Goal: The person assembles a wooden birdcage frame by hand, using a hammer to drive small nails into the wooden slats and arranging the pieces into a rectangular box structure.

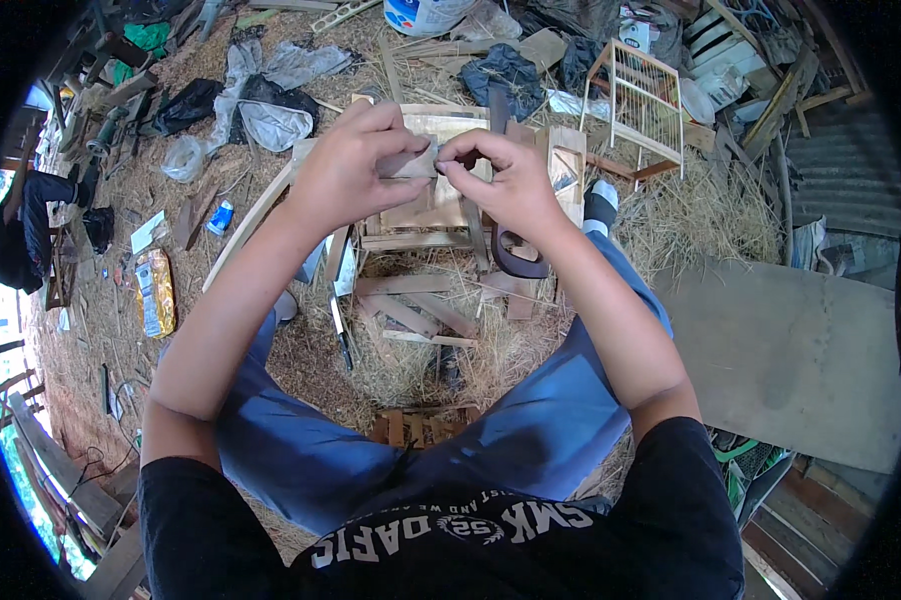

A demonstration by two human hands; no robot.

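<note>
The left hand [356, 160] pinches a small greyish piece [408, 165] between thumb and fingers, and its knuckles hide part of it. The right hand [506, 180] has its thumb and forefinger drawn together at the piece's right end; I cannot tell whether they grip it or only touch it. The piece is up between the 2 hands, above a low wooden bench [426, 215], and hands and forearms block some of the view of the bench.

At the bench's right side lies a dark looped band [523, 268]. Nearer the person, at least 4 wood strips [406, 285] lie in a loose pile, some crossing, with a black-handled blade [339, 320] to their left. The person's knees flank this clutter.

Farther out on the left are a blue can [221, 218] and a yellow packet [156, 290], with another person [31, 225] seated near the edge. Beyond the bench stand a white-and-blue bucket [426, 15] and, to the right, a barred wooden frame [646, 110]; a crumpled black bag [501, 80] lies between them. A broad flat board [791, 350] covers straw-strewn ground at right.
</note>
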